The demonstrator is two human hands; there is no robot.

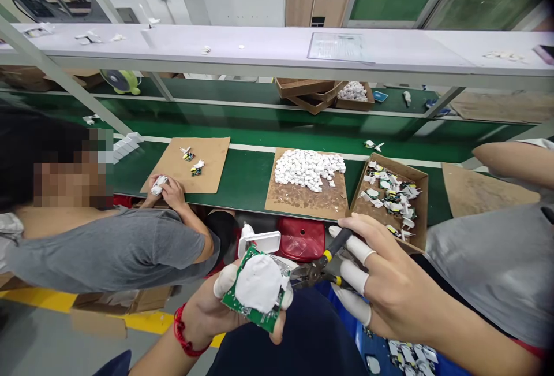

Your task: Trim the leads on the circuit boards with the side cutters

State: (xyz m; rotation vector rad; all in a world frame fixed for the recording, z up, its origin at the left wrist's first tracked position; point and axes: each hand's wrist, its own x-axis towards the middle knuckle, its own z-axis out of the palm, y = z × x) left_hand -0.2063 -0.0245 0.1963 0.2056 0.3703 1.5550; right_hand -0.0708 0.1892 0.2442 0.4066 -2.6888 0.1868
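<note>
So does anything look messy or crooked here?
Yes: the brown board under the heaped white pieces has dark, blotchy stains instead of even colour. Farther back, cardboard trays are stacked crookedly, their edges not lined up.

This looks like an electronics workshop on a factory floor. A long green tabletop [246, 171] carries a heap of white parts [307, 169] and, right of it, a cardboard box [420, 205] of loose circuit pieces [392, 195]. A shelf [259, 55] runs above, a person [125, 246] works at left, a yellow stripe [149, 322] marks the floor, and a circuit board [270, 319] and pliers [314, 272] are near.
</note>
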